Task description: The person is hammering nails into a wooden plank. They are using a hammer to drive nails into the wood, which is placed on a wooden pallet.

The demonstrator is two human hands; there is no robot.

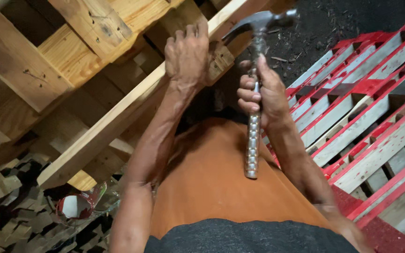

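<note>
My right hand grips the ridged metal handle of a claw hammer, head up. The hammer head sits near the top of the view, beside a long pale wooden board. My left hand clasps the upper edge of that board, fingers curled over it, next to a small wooden block. The board belongs to a bare wooden pallet tilted up on the left. My orange trousers fill the lower middle.
A stack of red-painted pallets lies on the right. Dark ground shows at top right. A red and white can sits among several loose wooden blocks at bottom left.
</note>
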